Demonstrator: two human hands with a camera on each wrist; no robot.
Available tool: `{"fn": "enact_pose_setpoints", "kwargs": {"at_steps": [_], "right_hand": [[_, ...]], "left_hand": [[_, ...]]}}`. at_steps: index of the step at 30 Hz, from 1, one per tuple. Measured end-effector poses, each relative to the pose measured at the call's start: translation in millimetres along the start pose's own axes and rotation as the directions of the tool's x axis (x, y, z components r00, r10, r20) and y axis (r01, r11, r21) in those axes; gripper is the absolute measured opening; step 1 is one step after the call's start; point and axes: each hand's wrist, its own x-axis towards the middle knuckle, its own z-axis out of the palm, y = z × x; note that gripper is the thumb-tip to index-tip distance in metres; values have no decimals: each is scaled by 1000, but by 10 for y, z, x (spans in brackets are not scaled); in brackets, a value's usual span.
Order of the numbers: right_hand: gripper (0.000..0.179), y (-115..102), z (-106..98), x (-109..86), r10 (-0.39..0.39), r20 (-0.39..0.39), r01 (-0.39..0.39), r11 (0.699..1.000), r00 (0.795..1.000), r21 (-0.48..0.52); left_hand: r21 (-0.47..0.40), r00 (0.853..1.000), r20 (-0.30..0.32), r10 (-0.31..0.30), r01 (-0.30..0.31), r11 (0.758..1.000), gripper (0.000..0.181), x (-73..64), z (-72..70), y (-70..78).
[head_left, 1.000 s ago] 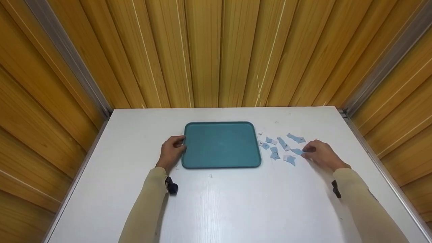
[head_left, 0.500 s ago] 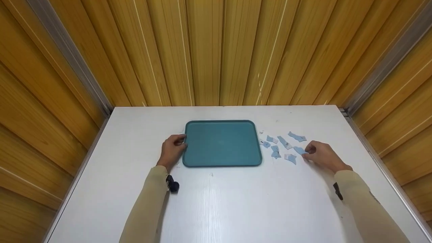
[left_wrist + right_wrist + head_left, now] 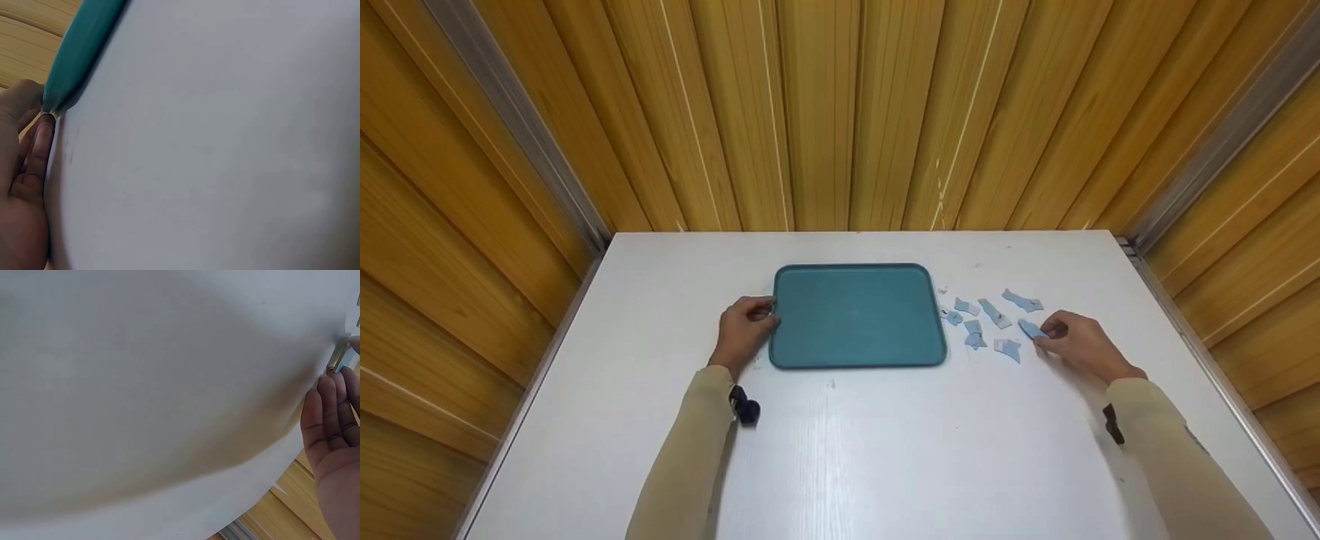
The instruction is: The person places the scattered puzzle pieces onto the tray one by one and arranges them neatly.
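A green rectangular tray (image 3: pixel 859 316) lies flat on the white table. At its left side, my left hand (image 3: pixel 742 334) grips the rim between thumb and fingers; the left wrist view shows the tray's edge (image 3: pixel 81 50) at the fingertips. To the right of the tray, my right hand (image 3: pixel 1081 346) pinches a small blue paper scrap (image 3: pixel 1030 329), slightly tilted. In the right wrist view only a narrow part of that scrap (image 3: pixel 346 357) shows at the fingertips. Several torn blue-and-white scraps (image 3: pixel 1007 349) lie loosely between the tray and this hand.
The white table (image 3: pixel 885 450) extends in front of the tray and to both sides. Yellow wood-patterned panels (image 3: pixel 817 112) stand behind it and at left and right. One scrap (image 3: pixel 952 317) lies close against the tray's right edge.
My right hand has drawn the pinched scrap slightly to the right, away from the other scraps, and its tilt has changed. My left hand stays at the tray's rim.
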Motion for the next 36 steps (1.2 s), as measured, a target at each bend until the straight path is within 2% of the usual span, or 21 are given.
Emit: {"fn": "enact_pose_setpoints", "kwargs": {"at_steps": [6, 9, 14, 22, 31, 36], "right_hand": [[42, -91, 0, 10, 0, -34, 0, 1000, 999, 11], [39, -182, 9, 14, -65, -73, 66, 998, 995, 9], [32, -389, 48, 31, -178, -117, 180, 984, 977, 5], [29, -762, 164, 99, -271, -101, 274, 962, 957, 7], [25, -1177, 382, 154, -381, -51, 383, 923, 923, 31], [23, -1398, 513, 176, -444, -28, 444, 895, 896, 48]], "left_hand": [[8, 1000, 5, 4, -4, 1000, 36, 4, -3, -9], [18, 1000, 1, 21, -21, 1000, 36, 1, -6, -12], [21, 1000, -2, 31, -31, 999, 36, -8, -8, -13], [-8, 1000, 10, 12, -12, 1000, 37, 0, -9, -21], [-7, 1000, 3, 4, -4, 1000, 38, -13, -7, 9], [-12, 1000, 7, -7, 7, 1000, 39, -24, -7, 5]]}}
